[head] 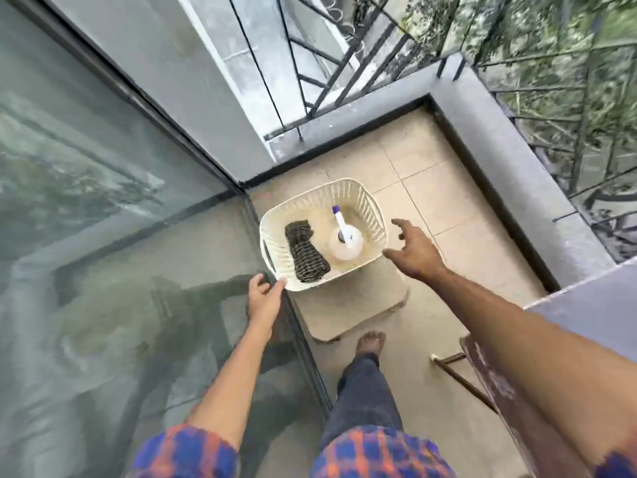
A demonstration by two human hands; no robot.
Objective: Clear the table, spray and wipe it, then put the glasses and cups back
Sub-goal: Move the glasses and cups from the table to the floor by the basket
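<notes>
Nearest, we see checked sleeves (186,453) and a trousered leg ending in a bare foot (370,343) on the tiled floor (458,201). Both forearms reach forward. Left hand (263,298): fingers loosely curled, index tip at the near left corner of the white basket (344,183), looks touching the rim, nothing gripped. Right hand (413,251): fingers spread wide, holding nothing, just beside the basket's right rim, not touching it as far as we can tell. The basket sits on a low beige stool (355,308), between the two hands. Inside it, on the left, we see a folded dark cloth (305,251), long axis running near to far, near end angled to the right, closer to the left hand. To the right of it stands the spray bottle (345,241), upright, its purple-tipped nozzle pointing away from us, closer to the right hand. Cloth and bottle lie apart. On the left is a glass door (103,167); beyond, a grey parapet (510,160) with a dark metal railing (344,74).
</notes>
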